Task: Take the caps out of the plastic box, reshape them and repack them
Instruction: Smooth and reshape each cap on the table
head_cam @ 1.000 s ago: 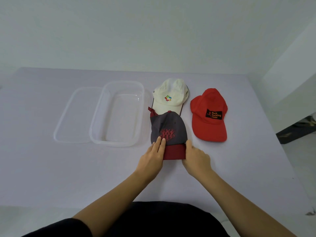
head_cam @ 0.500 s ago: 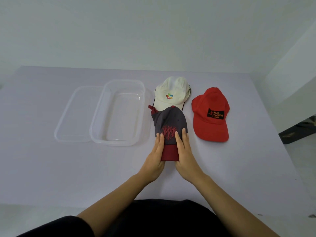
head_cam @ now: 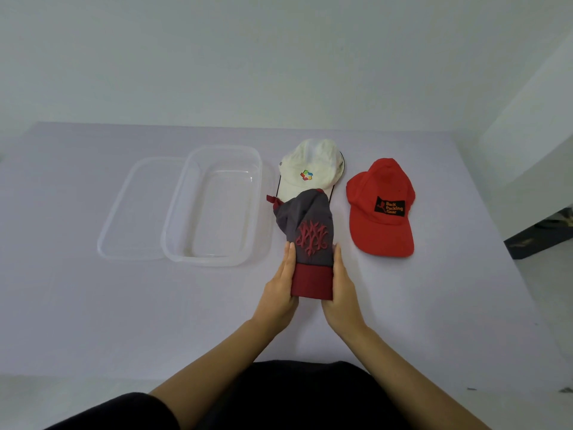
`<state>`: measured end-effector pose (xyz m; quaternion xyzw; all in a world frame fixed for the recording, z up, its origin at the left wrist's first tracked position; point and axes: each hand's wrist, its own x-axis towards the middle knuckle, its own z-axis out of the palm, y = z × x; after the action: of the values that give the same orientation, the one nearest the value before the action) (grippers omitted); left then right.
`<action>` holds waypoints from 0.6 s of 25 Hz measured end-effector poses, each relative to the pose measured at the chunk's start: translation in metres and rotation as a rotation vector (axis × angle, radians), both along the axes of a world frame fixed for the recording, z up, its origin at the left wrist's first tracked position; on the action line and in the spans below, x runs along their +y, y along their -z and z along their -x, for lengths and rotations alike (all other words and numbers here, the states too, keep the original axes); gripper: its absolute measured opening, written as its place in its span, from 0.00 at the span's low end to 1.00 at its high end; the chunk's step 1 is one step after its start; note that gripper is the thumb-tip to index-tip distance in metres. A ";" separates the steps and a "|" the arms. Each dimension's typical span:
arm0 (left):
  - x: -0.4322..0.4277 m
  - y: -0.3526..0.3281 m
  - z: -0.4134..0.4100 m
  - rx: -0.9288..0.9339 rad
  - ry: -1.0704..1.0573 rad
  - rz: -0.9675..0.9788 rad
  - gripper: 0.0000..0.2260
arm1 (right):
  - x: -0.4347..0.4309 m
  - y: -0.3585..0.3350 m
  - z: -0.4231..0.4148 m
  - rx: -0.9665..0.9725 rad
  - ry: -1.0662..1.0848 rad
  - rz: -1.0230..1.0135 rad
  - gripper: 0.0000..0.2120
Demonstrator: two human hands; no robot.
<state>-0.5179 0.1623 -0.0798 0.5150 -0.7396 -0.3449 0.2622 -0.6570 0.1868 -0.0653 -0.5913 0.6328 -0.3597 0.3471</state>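
Note:
A grey cap with a dark red brim and red embroidery lies in front of me, squeezed narrow. My left hand presses its left side and my right hand its right side, fingers straight along the brim. Behind it a white cap with a coloured logo lies partly under the grey crown. A red cap with a black patch lies flat to the right. The clear plastic box, with nothing in it, stands to the left.
The box's clear lid lies flat beside the box on its left. The white table ends at a wall behind and drops off at the right edge, where a dark object sits on the floor.
My hands moved from the brim's front edge to its two sides and pressed inward. The grey cap's brim and crown are now folded narrower.

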 end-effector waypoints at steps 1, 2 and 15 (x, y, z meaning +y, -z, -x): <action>0.000 0.000 -0.002 -0.013 0.028 0.001 0.34 | -0.001 0.001 0.004 0.031 -0.021 0.013 0.35; -0.001 0.001 -0.003 -0.030 0.050 0.008 0.34 | -0.002 0.002 0.007 0.067 -0.044 0.020 0.35; -0.013 -0.007 -0.003 -0.083 -0.127 -0.043 0.30 | -0.011 0.001 0.017 0.272 0.053 -0.078 0.37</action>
<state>-0.5148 0.1490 -0.0725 0.5802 -0.7081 -0.3218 0.2415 -0.6739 0.1762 -0.0662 -0.6038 0.7030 -0.2603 0.2710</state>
